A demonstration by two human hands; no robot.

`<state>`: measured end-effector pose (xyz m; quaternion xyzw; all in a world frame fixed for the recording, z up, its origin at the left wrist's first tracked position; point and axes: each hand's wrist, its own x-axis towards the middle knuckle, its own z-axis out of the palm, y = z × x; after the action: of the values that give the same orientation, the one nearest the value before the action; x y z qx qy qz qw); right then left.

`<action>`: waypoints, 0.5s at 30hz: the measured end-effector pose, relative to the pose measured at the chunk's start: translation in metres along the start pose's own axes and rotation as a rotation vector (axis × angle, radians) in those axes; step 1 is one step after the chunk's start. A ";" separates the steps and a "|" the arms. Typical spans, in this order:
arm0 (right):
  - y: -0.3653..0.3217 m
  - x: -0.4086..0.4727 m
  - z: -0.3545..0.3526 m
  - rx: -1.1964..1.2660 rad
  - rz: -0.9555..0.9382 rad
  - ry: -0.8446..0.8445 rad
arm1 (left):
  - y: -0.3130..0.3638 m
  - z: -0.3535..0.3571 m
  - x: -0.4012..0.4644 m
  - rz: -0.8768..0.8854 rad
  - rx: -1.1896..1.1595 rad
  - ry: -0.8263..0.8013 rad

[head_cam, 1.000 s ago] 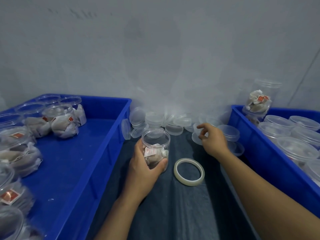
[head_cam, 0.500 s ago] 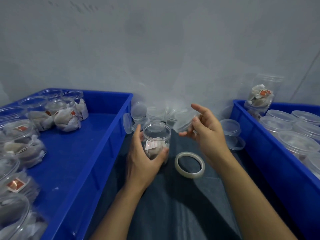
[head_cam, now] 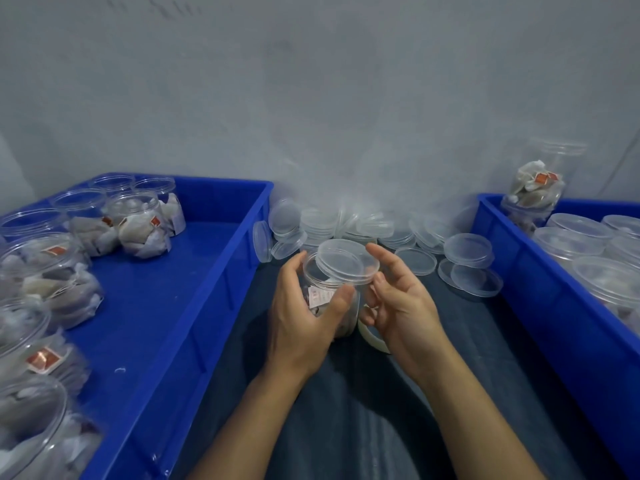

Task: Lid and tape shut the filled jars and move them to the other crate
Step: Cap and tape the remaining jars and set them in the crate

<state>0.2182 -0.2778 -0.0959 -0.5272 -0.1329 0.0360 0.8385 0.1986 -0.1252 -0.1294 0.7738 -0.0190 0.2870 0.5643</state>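
Observation:
A clear plastic jar (head_cam: 323,301) holding paper-wrapped packets stands on the dark cloth between two blue crates. My left hand (head_cam: 301,323) grips its side. A clear round lid (head_cam: 346,259) lies tilted over the jar's mouth, and my right hand (head_cam: 401,306) holds it by its right edge with thumb and fingers. A roll of clear tape (head_cam: 372,339) lies on the cloth just behind my right hand, mostly hidden by it.
The left crate (head_cam: 194,306) holds several filled jars without lids (head_cam: 142,223). In the right crate (head_cam: 540,306) stand lidded jars (head_cam: 575,237), one more (head_cam: 536,181) stacked on top. Loose lids (head_cam: 346,223) are piled against the grey wall, some (head_cam: 467,249) near the right crate.
My right hand picked a lid from the pile and brought it left and down onto the jar's mouth. My left hand kept its hold on the jar.

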 end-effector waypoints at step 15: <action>0.005 -0.005 0.000 -0.615 -0.210 0.041 | 0.003 0.003 0.001 0.030 -0.046 0.015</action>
<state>0.2137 -0.2767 -0.1011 -0.7399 -0.1743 -0.1034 0.6414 0.1995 -0.1287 -0.1272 0.7581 -0.0331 0.3007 0.5778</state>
